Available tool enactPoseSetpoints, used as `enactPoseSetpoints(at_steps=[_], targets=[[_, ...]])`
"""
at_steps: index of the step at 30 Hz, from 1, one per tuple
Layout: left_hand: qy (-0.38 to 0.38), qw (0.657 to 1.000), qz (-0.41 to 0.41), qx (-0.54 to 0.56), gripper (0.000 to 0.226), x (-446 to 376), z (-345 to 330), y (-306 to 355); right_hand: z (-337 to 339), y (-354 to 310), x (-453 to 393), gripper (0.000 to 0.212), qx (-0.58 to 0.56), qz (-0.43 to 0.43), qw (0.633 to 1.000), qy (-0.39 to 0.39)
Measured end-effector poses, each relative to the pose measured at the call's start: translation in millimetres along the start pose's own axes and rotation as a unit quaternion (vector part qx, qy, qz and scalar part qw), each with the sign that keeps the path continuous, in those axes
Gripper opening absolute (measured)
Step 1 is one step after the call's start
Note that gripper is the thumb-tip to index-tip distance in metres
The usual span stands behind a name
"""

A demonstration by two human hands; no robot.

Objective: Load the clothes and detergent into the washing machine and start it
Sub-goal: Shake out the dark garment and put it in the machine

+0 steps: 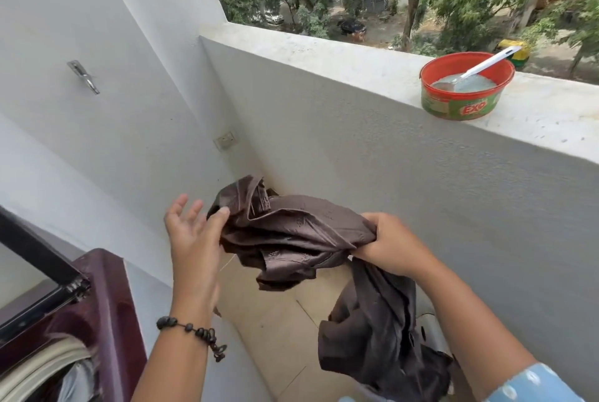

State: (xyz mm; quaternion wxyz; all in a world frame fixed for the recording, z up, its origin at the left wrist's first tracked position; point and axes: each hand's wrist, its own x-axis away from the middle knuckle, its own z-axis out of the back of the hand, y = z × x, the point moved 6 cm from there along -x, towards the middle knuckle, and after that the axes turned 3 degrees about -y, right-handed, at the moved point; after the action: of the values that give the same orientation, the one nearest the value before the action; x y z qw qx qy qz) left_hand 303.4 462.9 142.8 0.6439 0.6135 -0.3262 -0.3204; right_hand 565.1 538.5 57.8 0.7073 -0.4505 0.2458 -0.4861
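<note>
The washing machine (107, 314) is cut off at the lower left corner: only a maroon top corner, part of its raised dark-framed lid (39, 272) and a sliver of the grey drum rim with pale fabric inside can be seen. Its controls are out of view. A white rounded object behind the hanging cloth near the floor is too hidden to name.

The brown garment (291, 233) is dark, with a slight satin sheen and creases, bunched in the air between the two hands, to the right of the machine and not yet inside it. Its lower part drapes down below the right hand (392, 249), whose grip is clamped on a gathered fold. The left hand (191, 236) has its fingers spread apart, the thumb tip touching the cloth's upper left edge; a dark beaded bracelet (194, 333) circles that wrist. A light blue patterned sleeve (531, 385) shows at the lower right.

On the parapet ledge (356, 55) stands a red-rimmed Exo tub (466, 90) holding pale grey-green detergent, with a white spoon (479, 68) leaning in it. The balcony has white walls, a metal hook (82, 76) and a switch plate (225, 140) on the left wall, and a beige tiled floor (275, 320). Beyond the ledge are trees and parked cars below.
</note>
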Motion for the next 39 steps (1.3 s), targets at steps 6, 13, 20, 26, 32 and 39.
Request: enactPoseSetpoints(at_steps=[6, 13, 20, 26, 32, 39], targets=[[-0.231, 0.92, -0.097, -0.301, 0.105, 39, -28, -2, -22, -32, -1, 0.01, 0.273, 0.037, 0.96, -0.055], [-0.354, 0.818, -0.062, -0.449, 0.138, 57, -67, -48, -39, -76, 7, 0.02, 0.261, 0.143, 0.952, -0.069], [-0.286, 0.941, -0.095, -0.155, 0.083, 36, -35, -3, -42, -85, 10, 0.061, 0.014, 0.111, 0.984, -0.142], [-0.223, 0.963, -0.099, 0.116, 0.061, 11, -28, 40, -75, -59, 18, 0.095, -0.124, 0.057, 0.974, -0.181], [-0.205, 0.954, -0.098, 0.196, 0.052, -7, -12, 56, -65, -37, 15, 0.035, -0.196, 0.011, 0.98, -0.002], [-0.217, 0.962, -0.076, 0.145, 0.044, -28, 7, 33, 17, -80, 11, 0.039, -0.186, 0.102, 0.958, 0.192]])
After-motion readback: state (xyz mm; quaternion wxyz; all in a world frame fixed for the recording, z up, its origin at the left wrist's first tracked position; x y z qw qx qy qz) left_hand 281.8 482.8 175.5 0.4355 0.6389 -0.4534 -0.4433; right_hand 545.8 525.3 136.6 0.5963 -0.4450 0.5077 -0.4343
